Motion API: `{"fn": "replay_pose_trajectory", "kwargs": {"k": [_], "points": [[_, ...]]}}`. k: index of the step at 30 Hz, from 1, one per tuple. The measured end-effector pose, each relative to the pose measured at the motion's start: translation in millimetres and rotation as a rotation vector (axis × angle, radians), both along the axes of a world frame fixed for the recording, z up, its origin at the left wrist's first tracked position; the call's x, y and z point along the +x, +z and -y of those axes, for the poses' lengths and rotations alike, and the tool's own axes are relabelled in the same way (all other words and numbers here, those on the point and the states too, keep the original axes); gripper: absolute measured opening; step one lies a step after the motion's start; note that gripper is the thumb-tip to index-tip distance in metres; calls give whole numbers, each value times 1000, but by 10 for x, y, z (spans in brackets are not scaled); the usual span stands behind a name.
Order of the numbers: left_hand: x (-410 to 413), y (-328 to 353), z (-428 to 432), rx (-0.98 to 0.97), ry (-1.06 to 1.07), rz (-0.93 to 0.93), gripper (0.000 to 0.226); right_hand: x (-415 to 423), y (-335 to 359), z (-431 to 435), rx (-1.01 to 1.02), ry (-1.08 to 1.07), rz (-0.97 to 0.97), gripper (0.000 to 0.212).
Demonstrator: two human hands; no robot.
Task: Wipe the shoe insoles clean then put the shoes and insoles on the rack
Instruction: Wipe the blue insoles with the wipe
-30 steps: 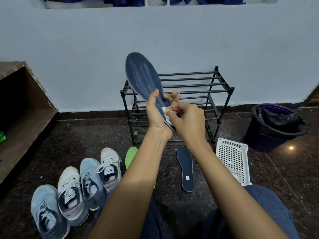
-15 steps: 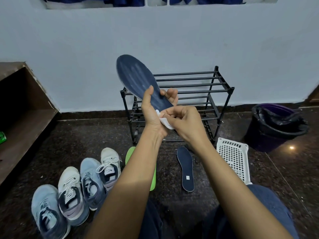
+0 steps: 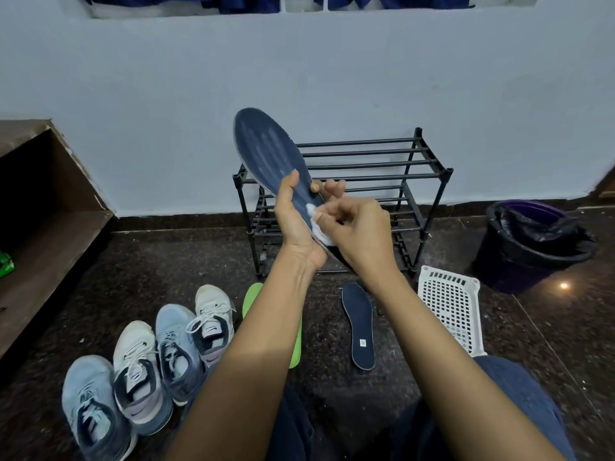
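Head view: left hand [image 3: 294, 224] grips navy insole [image 3: 266, 151] near heel; long axis climbs up-left to toe; right hand [image 3: 362, 237] pinches white wipe [image 3: 324, 235] against heel area; next stroke likely toeward.

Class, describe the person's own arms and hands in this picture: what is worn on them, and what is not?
The left hand and right hand are bare: no gloves, rings or watch visible. The left arm and right arm show no sleeves in view. Dark blue trousers cover the legs below.
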State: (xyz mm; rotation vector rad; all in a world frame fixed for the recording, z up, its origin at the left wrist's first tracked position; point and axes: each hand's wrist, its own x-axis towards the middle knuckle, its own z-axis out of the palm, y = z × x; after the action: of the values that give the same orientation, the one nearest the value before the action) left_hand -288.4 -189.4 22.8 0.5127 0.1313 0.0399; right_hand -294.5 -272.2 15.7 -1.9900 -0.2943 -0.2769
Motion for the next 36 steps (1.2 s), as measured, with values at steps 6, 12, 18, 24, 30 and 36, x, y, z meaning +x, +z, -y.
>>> {"fn": "replay_pose_trajectory", "kwargs": {"k": [6, 12, 18, 24, 30, 36], "points": [[6, 15, 7, -35, 44, -9, 40, -19, -35, 8, 119, 80, -78, 6], [-1, -52, 93, -15, 21, -42, 34, -31, -1, -81, -246, -227, 127, 16], [1, -52, 54, 33, -30, -19, 37, -11, 14, -56, -209, -192, 140, 12], [64, 6, -98, 9, -3, 8, 42, -12, -16, 93, 71, 187, -168, 5], [51, -22, 35, 0, 17, -37, 37, -7, -64, 6, -107, -58, 23, 7], [17, -76, 88, 31, -34, -39, 36, -25, 23, -79, -342, -265, 166, 17]]}}
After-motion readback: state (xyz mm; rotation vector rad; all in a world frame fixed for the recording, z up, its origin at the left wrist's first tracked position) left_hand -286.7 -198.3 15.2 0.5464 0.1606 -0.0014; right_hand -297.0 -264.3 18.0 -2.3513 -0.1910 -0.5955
